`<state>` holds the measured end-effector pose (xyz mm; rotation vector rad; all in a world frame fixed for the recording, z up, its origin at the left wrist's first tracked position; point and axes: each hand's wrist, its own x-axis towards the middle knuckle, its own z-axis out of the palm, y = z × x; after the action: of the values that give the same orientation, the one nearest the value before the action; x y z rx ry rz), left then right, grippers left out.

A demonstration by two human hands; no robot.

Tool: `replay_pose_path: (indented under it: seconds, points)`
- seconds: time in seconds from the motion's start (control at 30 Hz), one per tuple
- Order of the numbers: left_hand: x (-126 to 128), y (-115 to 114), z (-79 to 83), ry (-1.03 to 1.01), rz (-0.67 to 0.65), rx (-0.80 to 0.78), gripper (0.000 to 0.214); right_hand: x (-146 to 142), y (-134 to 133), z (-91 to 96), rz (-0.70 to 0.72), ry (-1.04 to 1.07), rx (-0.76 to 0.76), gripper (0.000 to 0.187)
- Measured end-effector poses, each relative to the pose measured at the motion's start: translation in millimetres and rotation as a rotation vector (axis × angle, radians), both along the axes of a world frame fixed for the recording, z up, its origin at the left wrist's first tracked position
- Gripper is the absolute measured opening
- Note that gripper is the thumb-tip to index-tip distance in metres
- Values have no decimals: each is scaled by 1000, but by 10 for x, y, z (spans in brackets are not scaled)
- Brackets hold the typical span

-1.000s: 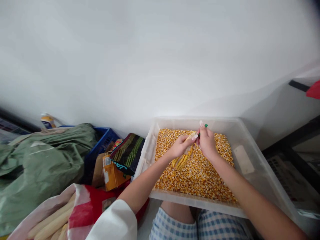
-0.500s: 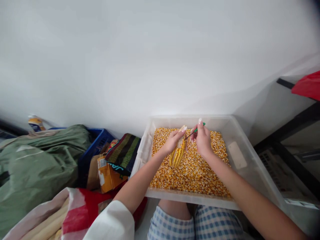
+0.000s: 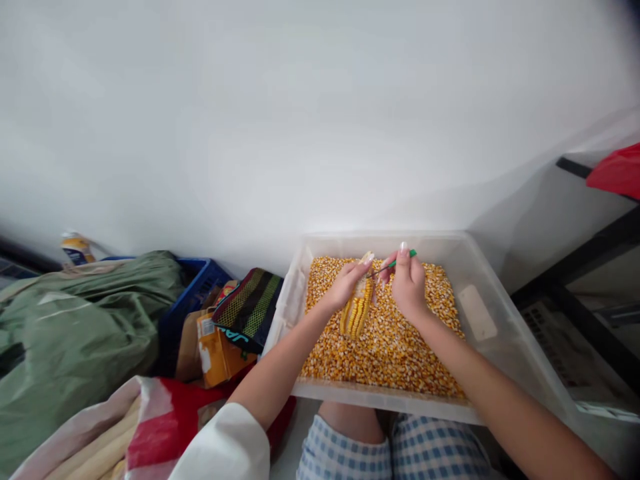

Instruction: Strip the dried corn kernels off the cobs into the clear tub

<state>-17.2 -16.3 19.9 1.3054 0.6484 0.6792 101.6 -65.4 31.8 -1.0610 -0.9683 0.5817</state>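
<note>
My left hand (image 3: 345,285) grips the upper end of a partly stripped corn cob (image 3: 357,310), whose lower end hangs over the kernels. My right hand (image 3: 409,283) pinches a thin green-handled pick (image 3: 393,265), its metal tip close to the top of the cob. Whether the tip touches the cob is hidden by my fingers. Both hands are above a clear plastic tray (image 3: 480,313) filled with loose yellow-orange corn kernels (image 3: 385,353). The tray rests on my lap.
Left of the tray are a mesh-striped pouch (image 3: 249,310), an orange box (image 3: 217,350), a blue crate (image 3: 200,280) and a green sack (image 3: 75,333). Pale cobs lie in a red-and-white bag (image 3: 95,453). A black metal frame (image 3: 590,320) stands right; a white wall is ahead.
The cob has turned from a slant to nearly upright in my left hand. The pick has shifted with my right hand. The whole view has moved slightly left since the oldest frame.
</note>
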Motion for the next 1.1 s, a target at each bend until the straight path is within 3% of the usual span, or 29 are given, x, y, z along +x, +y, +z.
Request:
replay_pose_path:
  seconds: [0.17,0.3,0.47,0.63,0.77,0.83,0.93,1.1]
  points:
    - [39,-77,52,-52,-35,14,36,64,39,-41,-5,-113,-60,42]
    - [66,-110,78,38,26,227,35,98,103,-132,-106,-222,-152,43]
    - [78,-143,33,185,78,448,36,85,155,-186,-129,-143,-233,45]
    - [87,-139,-28,239,75,520,35,82,218,-324,-66,-41,-267,45]
    - [74,-92,2,249,139,577,33,36,256,-486,103,-70,-336,48]
    - [57,-60,21,232,186,566,31,19,264,-485,168,-115,-362,49]
    - [40,-17,16,196,243,461,30,43,264,-360,126,-40,-334,50]
    - [71,2,-14,0,226,78,33,132,214,-113,37,197,-161,49]
